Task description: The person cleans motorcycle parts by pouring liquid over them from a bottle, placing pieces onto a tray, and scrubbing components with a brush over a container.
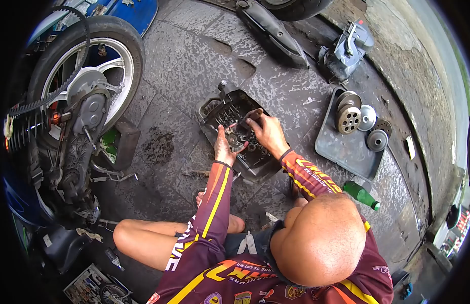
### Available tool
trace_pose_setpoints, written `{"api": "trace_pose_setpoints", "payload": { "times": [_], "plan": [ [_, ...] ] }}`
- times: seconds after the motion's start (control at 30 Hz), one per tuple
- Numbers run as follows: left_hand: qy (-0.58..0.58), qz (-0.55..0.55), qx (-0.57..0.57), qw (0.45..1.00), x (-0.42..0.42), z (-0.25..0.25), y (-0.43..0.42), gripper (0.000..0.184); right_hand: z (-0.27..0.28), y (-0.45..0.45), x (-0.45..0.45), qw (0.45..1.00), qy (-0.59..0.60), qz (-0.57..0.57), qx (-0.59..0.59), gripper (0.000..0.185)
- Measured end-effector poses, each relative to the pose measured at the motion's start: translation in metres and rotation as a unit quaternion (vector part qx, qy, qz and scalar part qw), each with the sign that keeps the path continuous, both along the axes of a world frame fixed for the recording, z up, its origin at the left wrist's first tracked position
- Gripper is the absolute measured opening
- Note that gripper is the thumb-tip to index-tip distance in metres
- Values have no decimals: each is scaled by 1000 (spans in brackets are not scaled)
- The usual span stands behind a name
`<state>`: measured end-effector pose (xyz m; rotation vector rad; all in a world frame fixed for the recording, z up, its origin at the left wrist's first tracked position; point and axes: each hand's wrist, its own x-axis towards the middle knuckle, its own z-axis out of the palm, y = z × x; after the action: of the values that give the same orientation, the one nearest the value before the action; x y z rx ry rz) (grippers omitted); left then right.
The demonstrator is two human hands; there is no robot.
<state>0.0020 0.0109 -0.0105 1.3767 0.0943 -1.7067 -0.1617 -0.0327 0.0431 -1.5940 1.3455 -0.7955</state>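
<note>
My left hand (pixel 226 148) is curled around a small shiny metal part (pixel 237 138) over the black tray (pixel 265 173); its exact kind is hard to make out. My right hand (pixel 268 133) grips a tool with a brown end (pixel 254 114) just beside that part. The tool's working end is hidden by the fingers. Small metal pieces and dark, wet-looking grime lie in the tray under both hands.
A motorcycle rear wheel (pixel 136 55) and engine case (pixel 90 111) stand at left. A grey tray (pixel 341 156) with round clutch and pulley parts (pixel 348 119) is at right, near a green bottle (pixel 360 194). A long dark cover (pixel 273 33) and grey housing (pixel 345 53) lie beyond.
</note>
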Motion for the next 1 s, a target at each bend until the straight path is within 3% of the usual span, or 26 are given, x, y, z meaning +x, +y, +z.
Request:
{"api": "trace_pose_setpoints", "payload": {
  "times": [0.1,0.17,0.2,0.3,0.37,0.4,0.57,0.67,0.77,0.83,0.93,0.97,1.0],
  "plan": [
    [37,-15,-31,999,5,-5,1,58,-2,6,1,998,-53,-27,6,19],
    [14,-20,-20,999,2,-2,-2,59,1,7,2,995,-87,41,-6,18],
    [5,-22,-5,1000,1,3,0,59,0,2,-1,998,-38,24,-32,18],
    [-2,-24,4,1000,3,6,-4,59,6,0,-2,997,-68,-28,4,18],
    [9,-27,1,1000,4,5,1,58,7,8,1,997,-70,36,-10,18],
    [32,-1,6,999,3,-1,-1,58,2,8,3,999,-25,39,-8,18],
    [-2,-24,8,1000,6,-7,0,58,-30,6,-2,996,-31,-47,-63,19],
    [-21,-29,-4,999,2,-13,-4,56,-32,4,-6,987,125,87,-56,18],
    [-33,-17,-12,999,8,-16,1,53,-2,3,-3,1000,-19,-22,-7,18],
    [3,23,-16,1000,9,-9,-1,51,8,9,2,996,-91,6,21,23],
    [52,62,-69,994,6,-4,-3,53,11,15,5,994,-44,49,90,27],
    [70,81,-90,990,10,-14,-1,55,9,9,1,994,56,74,64,25],
    [48,77,-95,991,9,-10,-1,58,15,9,1,998,12,50,48,24]
  ]
}}
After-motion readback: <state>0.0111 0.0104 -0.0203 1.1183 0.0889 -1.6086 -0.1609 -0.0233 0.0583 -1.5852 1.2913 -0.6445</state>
